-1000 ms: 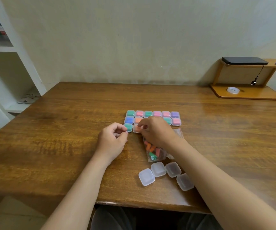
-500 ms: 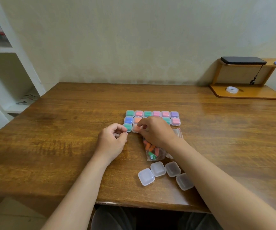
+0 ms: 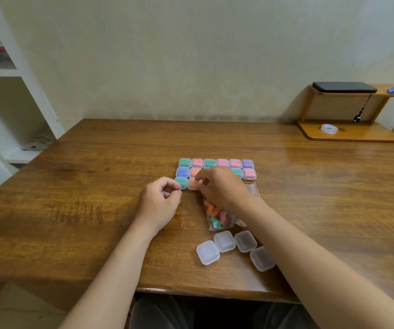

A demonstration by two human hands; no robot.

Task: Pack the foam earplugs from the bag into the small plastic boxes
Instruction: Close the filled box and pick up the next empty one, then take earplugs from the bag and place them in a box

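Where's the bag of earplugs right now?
In the head view, the bag lies mid-table, partly under the right hand, between the filled boxes behind it and the four empty boxes nearer the person.

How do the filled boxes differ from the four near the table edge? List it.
The filled boxes show coloured earplugs inside; the four near boxes look clear and empty. The filled boxes sit in tight rows; the four near boxes lie in a loose arc. Both are small, square, translucent plastic.

right hand [image 3: 223, 189] has crept slightly left over the orange box [image 3: 192, 185].
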